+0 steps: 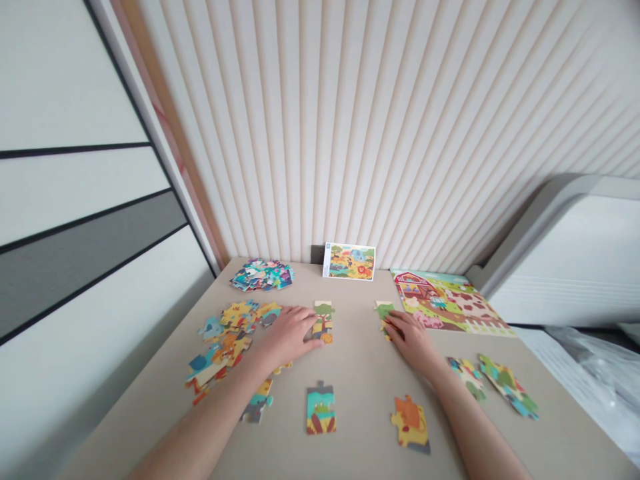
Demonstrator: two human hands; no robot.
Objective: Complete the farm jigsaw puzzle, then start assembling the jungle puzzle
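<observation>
My left hand (294, 335) rests on the table with thumb and fingers apart, at the left edge of a tall strip of puzzle pieces (324, 321) showing a tree. Its thumb reaches the strip's lower end. Farther right, my right hand (411, 339) has its fingertips closed on a green-and-yellow puzzle piece (383, 311), covering part of it. Nearer to me lie a puzzle section with a frog (321, 408) and an orange-and-yellow section (411, 424). Beside my left arm is a loose heap of puzzle pieces (227, 343).
A picture card (350, 262) leans on the ribbed wall. A purple-and-teal heap of pieces (263, 275) sits back left. At back right lies a farm puzzle (450, 301). Joined pieces (507, 383) lie near my right forearm; a white panel (570, 260) stands beyond.
</observation>
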